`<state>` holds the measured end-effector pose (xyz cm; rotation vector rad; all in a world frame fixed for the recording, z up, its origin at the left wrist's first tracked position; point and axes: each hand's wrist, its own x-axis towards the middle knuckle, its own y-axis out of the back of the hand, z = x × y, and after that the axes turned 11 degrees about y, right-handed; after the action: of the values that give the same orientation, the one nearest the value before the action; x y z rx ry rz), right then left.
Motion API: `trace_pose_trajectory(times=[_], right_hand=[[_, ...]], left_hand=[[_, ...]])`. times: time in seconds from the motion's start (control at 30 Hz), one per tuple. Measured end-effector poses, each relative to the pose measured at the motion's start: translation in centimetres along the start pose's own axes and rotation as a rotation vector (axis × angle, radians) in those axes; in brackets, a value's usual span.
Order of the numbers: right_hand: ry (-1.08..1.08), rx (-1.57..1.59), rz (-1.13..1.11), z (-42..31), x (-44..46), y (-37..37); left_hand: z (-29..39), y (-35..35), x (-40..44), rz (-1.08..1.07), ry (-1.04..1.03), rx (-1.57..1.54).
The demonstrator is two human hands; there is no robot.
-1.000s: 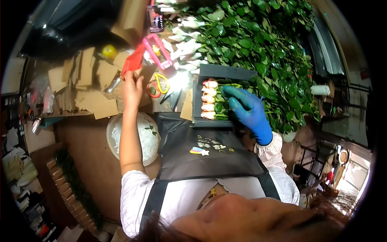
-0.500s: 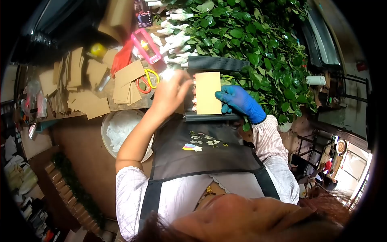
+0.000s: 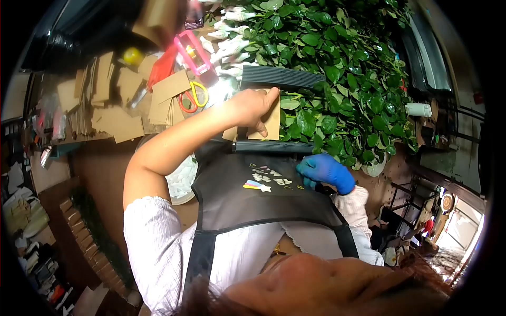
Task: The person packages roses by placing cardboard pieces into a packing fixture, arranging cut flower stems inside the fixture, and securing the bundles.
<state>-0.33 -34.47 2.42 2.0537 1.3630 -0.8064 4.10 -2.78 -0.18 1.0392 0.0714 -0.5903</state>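
Note:
My bare left hand (image 3: 253, 109) lies over a tan cardboard piece (image 3: 272, 124), thumb and fingers spanning it. The cardboard sits between two black ribbed bars (image 3: 282, 77) of a holder, with leafy green stems (image 3: 308, 122) coming out on its right. What lies under the cardboard is hidden. My right hand (image 3: 321, 173), in a blue glove, is low in front of the dark apron (image 3: 263, 203), apart from the holder. Its fingers are curled, and whatever they may hold is hidden.
Left on the table are scissors (image 3: 194, 99) with red and yellow handles, cardboard stacks (image 3: 118, 125), a pink tape dispenser (image 3: 194, 58) and a yellow ball (image 3: 132, 56). White-wrapped flower heads (image 3: 232, 50) and dense leaves (image 3: 363, 79) fill the back. A tub (image 3: 182, 181) of white pieces stands below.
My left hand has moved right onto the cardboard. My right hand has left the cardboard's edge and dropped down toward the apron. The view has shifted slightly.

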Motion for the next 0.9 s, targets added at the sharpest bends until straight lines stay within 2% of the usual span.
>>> trace_pose_trajectory(times=[0.03,0.07,0.13,0.17,0.2,0.3,0.37,0.43,0.5,0.53,0.57,0.63,0.7,0.73,0.77,0.83,0.9], right_hand=[[-0.005,-0.255,0.082,3.9,1.7,-0.5],[0.253,-0.756,0.361,11.9,4.7,-2.5],[0.518,-0.691,0.566,12.7,5.1,-3.2],[0.476,-0.126,0.464,5.6,2.8,-2.9],[0.504,0.247,0.394,2.5,1.5,-3.2],[1.232,-0.34,0.551,-2.8,1.5,-0.9],[1.092,-0.567,0.837,-6.4,1.9,-1.2],[0.934,-0.802,0.787,-7.2,4.1,-0.3],[0.944,-0.989,0.924,-7.8,6.4,0.7],[0.861,-0.998,0.878,-7.9,7.2,1.6],[0.776,-1.005,0.83,-8.0,7.9,2.5],[0.686,-0.982,0.75,-7.8,9.3,3.8],[0.671,-0.905,0.699,-7.2,10.8,4.3],[0.679,-0.926,0.742,-7.4,10.7,4.2],[0.66,-0.891,0.717,-7.5,10.8,4.3],[0.616,-0.818,0.678,-7.9,10.7,4.4],[0.622,-0.805,0.67,-8.4,9.9,4.5]], left_hand=[[-0.2,-0.3,0.2,0.0,0.001,0.001],[0.0,0.0,0.3,-0.034,0.02,0.01],[0.4,0.3,0.2,-0.054,0.054,0.01],[0.3,0.2,0.2,-0.043,0.054,0.003],[0.2,0.1,0.2,-0.04,0.05,-0.002],[0.1,-0.2,0.2,0.036,0.009,0.044],[-1.7,-2.4,1.5,0.112,-0.015,0.071],[-1.4,-2.5,2.1,0.047,0.087,-0.006],[-1.2,-1.1,2.5,-0.061,0.2,-0.106],[-0.7,0.5,2.0,-0.075,0.197,-0.167],[-0.7,1.5,1.8,-0.046,0.122,-0.058],[-0.8,3.0,1.6,-0.049,-0.01,-0.085],[0.6,2.4,-0.7,0.122,0.044,0.067],[1.0,1.3,-2.1,0.352,-0.125,0.156],[0.6,-0.4,-2.5,0.685,-0.455,0.217],[0.1,-3.1,-4.7,0.52,-0.498,0.335],[-1.1,-4.3,-4.8,0.517,-0.477,0.205]])
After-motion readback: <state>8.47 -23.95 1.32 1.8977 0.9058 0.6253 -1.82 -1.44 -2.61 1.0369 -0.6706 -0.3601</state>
